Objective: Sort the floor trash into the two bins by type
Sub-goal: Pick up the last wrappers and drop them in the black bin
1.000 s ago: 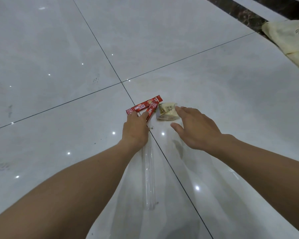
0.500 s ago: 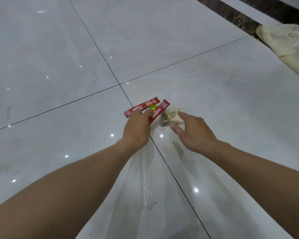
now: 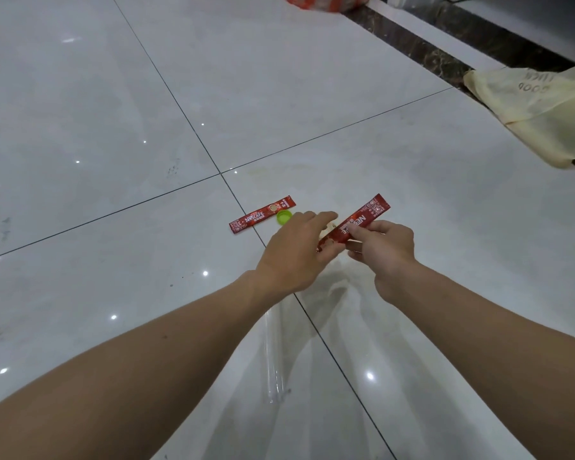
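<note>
The right hand (image 3: 384,247) pinches a red coffee sachet (image 3: 362,220) at mid-length, lifted clear of the tile floor (image 3: 113,127). The left hand (image 3: 296,250) meets its lower end, but I cannot tell whether it grips. A second sachet (image 3: 263,218) and a green cap (image 3: 284,216) lie just beyond. I would pass this sachet wholly to one hand, freeing the other for its twin.

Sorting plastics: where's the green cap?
Head view: the green cap lies on the floor beside the flat red sachet, just left of the left hand.
</note>
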